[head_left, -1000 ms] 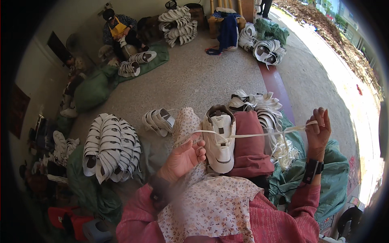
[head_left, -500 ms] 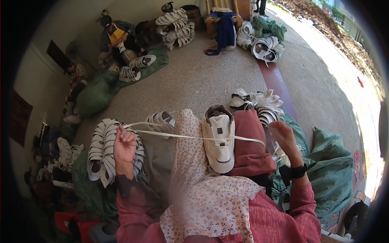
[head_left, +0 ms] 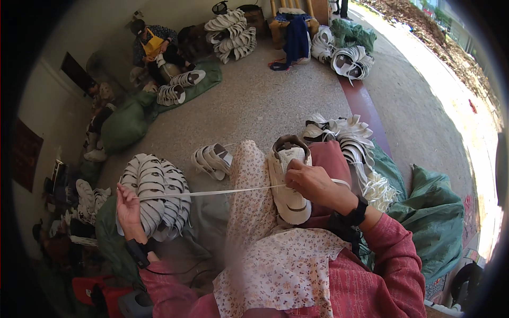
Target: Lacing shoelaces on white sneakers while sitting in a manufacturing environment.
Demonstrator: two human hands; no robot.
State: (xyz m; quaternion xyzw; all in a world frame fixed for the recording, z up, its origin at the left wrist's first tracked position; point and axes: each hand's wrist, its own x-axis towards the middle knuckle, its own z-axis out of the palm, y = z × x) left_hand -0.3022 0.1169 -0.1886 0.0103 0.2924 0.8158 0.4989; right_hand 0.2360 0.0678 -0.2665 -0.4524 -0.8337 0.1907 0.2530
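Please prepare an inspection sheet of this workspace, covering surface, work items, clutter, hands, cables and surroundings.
Surface: speckled floor; shoe at the lap, beside floral cloth.
Job's things: white shoe, with a pale lace stretched leftward.
Clutter: stacked shoe uppers at left; bundled white laces and green sack at right.
Hands: left hand holds the lace; right hand is at the shoe's lacing, fingertips partly hidden.
Cables: thin dark cable by the left forearm.
Surroundings: seated person in yellow apron; sunlit ground outside.
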